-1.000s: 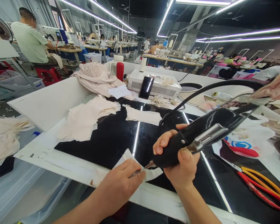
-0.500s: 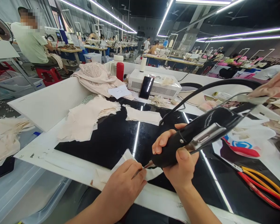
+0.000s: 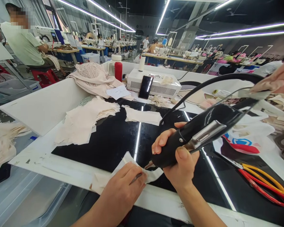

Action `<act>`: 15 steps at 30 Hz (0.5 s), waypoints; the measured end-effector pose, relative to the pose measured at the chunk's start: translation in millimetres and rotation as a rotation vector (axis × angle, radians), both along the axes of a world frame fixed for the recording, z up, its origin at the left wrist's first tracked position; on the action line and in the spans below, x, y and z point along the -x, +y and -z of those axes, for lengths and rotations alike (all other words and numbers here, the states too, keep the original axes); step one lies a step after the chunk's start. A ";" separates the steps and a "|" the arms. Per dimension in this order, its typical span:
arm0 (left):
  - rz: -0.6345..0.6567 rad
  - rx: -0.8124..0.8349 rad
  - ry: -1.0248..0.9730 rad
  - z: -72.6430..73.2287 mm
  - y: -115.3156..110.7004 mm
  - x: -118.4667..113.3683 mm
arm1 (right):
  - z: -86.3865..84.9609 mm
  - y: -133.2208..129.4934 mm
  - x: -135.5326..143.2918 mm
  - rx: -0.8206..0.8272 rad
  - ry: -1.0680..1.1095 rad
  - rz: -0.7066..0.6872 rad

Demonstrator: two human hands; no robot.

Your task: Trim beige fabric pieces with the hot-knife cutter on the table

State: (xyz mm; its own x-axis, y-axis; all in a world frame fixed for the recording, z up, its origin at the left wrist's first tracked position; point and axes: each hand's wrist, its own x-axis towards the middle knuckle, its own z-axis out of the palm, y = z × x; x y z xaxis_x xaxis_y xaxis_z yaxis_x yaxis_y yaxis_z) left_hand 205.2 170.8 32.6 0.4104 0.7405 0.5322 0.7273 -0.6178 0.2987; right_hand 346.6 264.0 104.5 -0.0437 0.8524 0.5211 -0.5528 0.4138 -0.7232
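My right hand [image 3: 180, 164] wraps round a thick black hand-held tool [image 3: 196, 135] with a metal lever and a cable, its thumb beside the lever. The tool slants down to the left, its narrow tip near the fingers of my left hand [image 3: 126, 186]. Those fingers are closed on a cream fabric strip [image 3: 123, 162] at the table's front edge. A thin dark sliver shows between them; I cannot tell what it is. Whether the tip touches the strip is unclear. Beyond lies a flat cream fabric piece [image 3: 143, 116] on the black work surface [image 3: 109, 151].
Cream fabric pieces [image 3: 82, 119] are stacked at left. Scissors [image 3: 262, 179] with red and orange handles lie at right by a plastic bag [image 3: 248, 138]. A phone [image 3: 145, 87] leans on a white vented box [image 3: 153, 80]. A person [image 3: 23, 44] sits at far left.
The view has shifted slightly, moving the scene a little left in the picture. Both hands keep their grips, and the tool and strip stay nearly in place.
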 end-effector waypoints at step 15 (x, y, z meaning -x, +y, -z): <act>0.008 -0.001 -0.007 -3.0 0.4 2.6 | 5.5 -1.7 2.1 -0.002 -0.046 -0.014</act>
